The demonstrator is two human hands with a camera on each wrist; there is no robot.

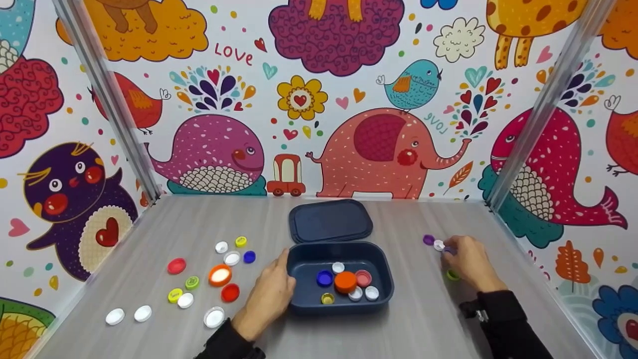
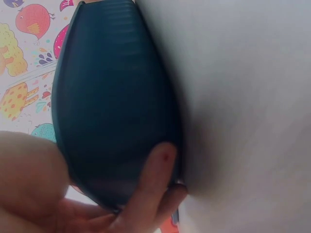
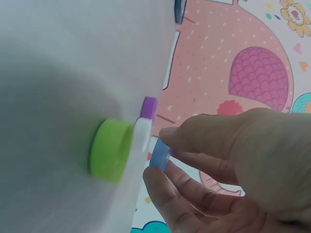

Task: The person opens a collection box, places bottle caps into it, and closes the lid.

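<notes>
My left hand (image 1: pixel 268 289) grips the near left corner of a dark blue plastic box (image 1: pixel 339 307), a finger lying along its wall in the left wrist view. Several bottle caps lie in the box, among them an orange cap (image 1: pixel 345 282) and a blue cap (image 1: pixel 324 278). To the right, my right hand (image 1: pixel 471 262) pinches a pale blue bottle cap (image 3: pixel 160 154) between thumb and fingertip, just above the table. Close by lie a purple cap (image 1: pixel 428 240), a white cap (image 1: pixel 438 245) and a green cap (image 3: pixel 111 150), which my right hand partly covers in the head view.
Behind the box lies its dark blue lid (image 1: pixel 331 220). Several more caps are spread over the table's left side, such as a red cap (image 1: pixel 176 266) and a white cap (image 1: pixel 115 316). Printed wall panels (image 1: pixel 299 50) enclose the table at the back and sides.
</notes>
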